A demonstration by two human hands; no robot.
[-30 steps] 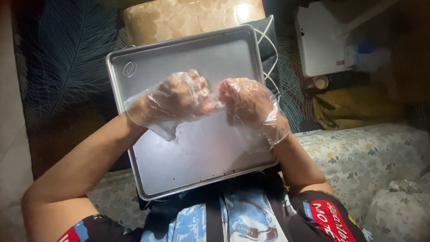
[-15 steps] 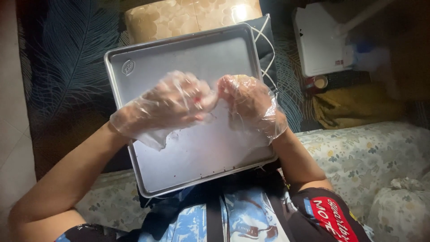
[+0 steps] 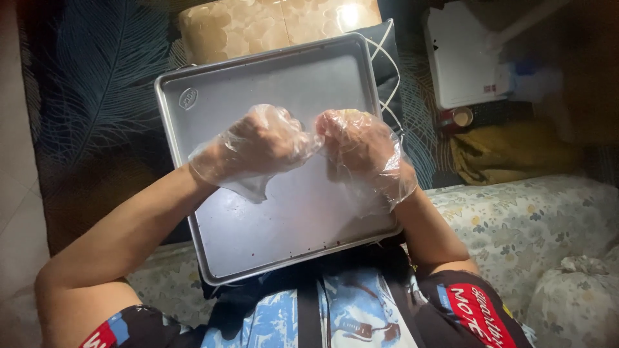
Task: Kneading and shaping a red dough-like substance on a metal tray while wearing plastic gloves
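A rectangular metal baking tray (image 3: 277, 71) rests tilted across my lap, its surface bare apart from a few dark specks near the front edge. Both hands wear loose clear plastic gloves. My left hand (image 3: 261, 145) is curled into a fist above the tray's middle, with slack glove film hanging below it. My right hand (image 3: 361, 148) is also curled, and its knuckles touch the left hand's. I see nothing clearly held in either fist.
A floral-patterned cushion (image 3: 535, 219) lies to my right, with a white bundle (image 3: 577, 290) at its corner. Beyond the tray are a dark leaf-patterned rug (image 3: 90, 96), a beige quilted surface (image 3: 258, 26), a white cable (image 3: 387, 77), a white box (image 3: 461, 58) and a yellow cloth (image 3: 509, 151).
The hands have stayed together over the tray. The left hand's fingers have curled tighter into a fist, and its wrist has shifted slightly.
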